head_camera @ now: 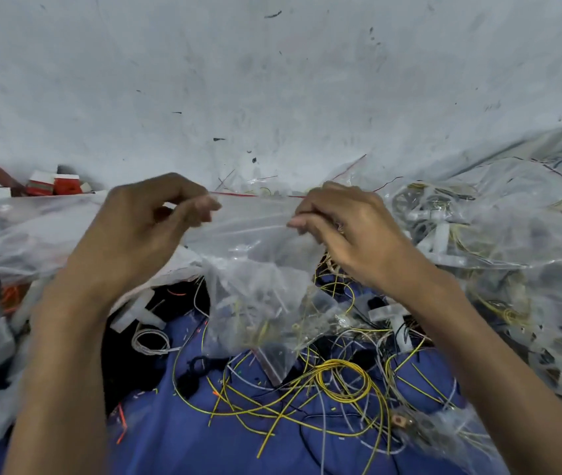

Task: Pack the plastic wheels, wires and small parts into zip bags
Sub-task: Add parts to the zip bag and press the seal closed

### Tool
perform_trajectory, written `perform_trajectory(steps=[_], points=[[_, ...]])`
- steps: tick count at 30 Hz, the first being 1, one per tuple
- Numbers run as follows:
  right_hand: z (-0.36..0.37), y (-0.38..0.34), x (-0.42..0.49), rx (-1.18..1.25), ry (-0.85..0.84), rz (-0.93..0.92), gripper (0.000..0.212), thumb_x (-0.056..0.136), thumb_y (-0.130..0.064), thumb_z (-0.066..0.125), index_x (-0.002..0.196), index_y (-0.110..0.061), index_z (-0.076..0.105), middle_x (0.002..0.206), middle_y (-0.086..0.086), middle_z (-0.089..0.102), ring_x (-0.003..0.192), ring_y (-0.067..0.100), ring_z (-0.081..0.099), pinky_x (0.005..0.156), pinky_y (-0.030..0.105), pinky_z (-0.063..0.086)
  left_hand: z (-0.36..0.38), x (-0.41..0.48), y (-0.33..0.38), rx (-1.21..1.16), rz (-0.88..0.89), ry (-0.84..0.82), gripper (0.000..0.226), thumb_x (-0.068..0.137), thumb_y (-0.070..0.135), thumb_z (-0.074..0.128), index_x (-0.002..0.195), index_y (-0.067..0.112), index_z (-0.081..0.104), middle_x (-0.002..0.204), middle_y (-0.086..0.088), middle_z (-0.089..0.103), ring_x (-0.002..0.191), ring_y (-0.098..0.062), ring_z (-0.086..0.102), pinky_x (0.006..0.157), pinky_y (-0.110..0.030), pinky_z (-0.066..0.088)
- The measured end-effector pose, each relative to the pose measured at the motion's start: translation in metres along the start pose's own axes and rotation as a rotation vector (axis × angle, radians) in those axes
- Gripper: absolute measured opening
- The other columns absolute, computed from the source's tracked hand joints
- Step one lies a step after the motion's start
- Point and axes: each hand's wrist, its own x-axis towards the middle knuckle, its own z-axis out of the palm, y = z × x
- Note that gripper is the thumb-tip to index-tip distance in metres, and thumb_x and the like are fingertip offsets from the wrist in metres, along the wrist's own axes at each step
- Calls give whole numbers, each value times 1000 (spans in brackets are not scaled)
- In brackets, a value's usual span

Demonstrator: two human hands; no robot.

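Note:
A clear zip bag [255,255] with a red strip along its top hangs in front of me, with wires and small pale parts showing through its lower half. My left hand [142,228] pinches the bag's top edge at its left end. My right hand [344,228] pinches the same edge at its right end. Below the bag, loose yellow wires [341,382] and white wires [151,342] lie tangled on blue cloth [176,423]. White plastic parts [389,315] sit among the wires.
Large clear plastic bags [499,241] full of white plastic parts and wires pile up on the right. More clear plastic sheeting [15,231] lies at the left. Red and white small boxes [53,183] stand at the far left against a scuffed pale wall [272,80].

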Motion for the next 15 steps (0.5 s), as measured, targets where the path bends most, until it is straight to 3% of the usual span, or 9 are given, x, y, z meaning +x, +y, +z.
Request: perform_trajectory(steps=[2, 4, 6, 8, 9, 11, 13, 15], points=[[0, -4, -2, -129, -14, 95, 31, 91, -32, 54, 77, -8, 66, 68, -3, 64, 68, 17, 56, 66, 33, 46, 3, -4, 6, -62, -46, -198, 29, 77, 58, 57, 75, 32, 70, 92, 21, 68, 89, 8, 62, 74, -4, 44], [4, -7, -4, -206, -1, 173, 30, 91, -30, 57, 78, -5, 67, 71, 4, 67, 68, 21, 59, 65, 39, 47, 12, -7, 7, -57, -75, -310, 33, 65, 59, 71, 73, 27, 75, 97, 17, 67, 96, 9, 60, 85, -9, 44], [3, -13, -3, -177, 44, 191, 30, 89, -31, 60, 79, -4, 69, 70, 4, 68, 63, 12, 57, 64, 28, 46, 16, -6, 8, -18, -12, -252, 35, 65, 49, 68, 80, 18, 75, 98, 11, 67, 93, 8, 61, 88, -16, 46], [-11, -16, -1, -64, 78, 148, 29, 83, -34, 65, 76, -6, 70, 66, -1, 65, 58, 3, 48, 58, 14, 37, 12, -4, 9, -145, 27, -188, 18, 76, 39, 70, 86, 23, 71, 97, 6, 68, 88, -8, 67, 80, -24, 52], [-20, -14, -2, 38, 53, 125, 27, 81, -37, 66, 76, -11, 69, 70, -4, 64, 62, 1, 49, 60, 12, 36, 9, -3, 8, -188, 37, -181, 15, 80, 38, 70, 88, 25, 69, 97, 5, 69, 88, -12, 68, 75, -21, 53], [-38, -5, -7, 202, -117, 182, 23, 76, -47, 66, 79, -24, 68, 95, -11, 61, 88, 0, 54, 78, 16, 41, 3, -4, 4, -231, 21, -199, 18, 81, 37, 68, 91, 22, 67, 96, 10, 71, 91, -9, 69, 75, -12, 49], [-44, 5, -16, 245, -323, 335, 18, 73, -50, 66, 78, -33, 63, 114, -14, 53, 106, 2, 51, 92, 26, 41, 1, -6, -3, -224, -40, -215, 24, 77, 35, 63, 90, 15, 65, 91, 12, 73, 91, -9, 69, 77, -12, 49], [-34, 10, -26, 340, -333, 405, 8, 75, -35, 64, 79, -28, 63, 104, -9, 61, 94, 0, 58, 84, 24, 47, -1, -6, -8, -145, -77, -196, 30, 72, 41, 60, 85, 14, 65, 87, 9, 73, 87, -11, 69, 83, -27, 53]])
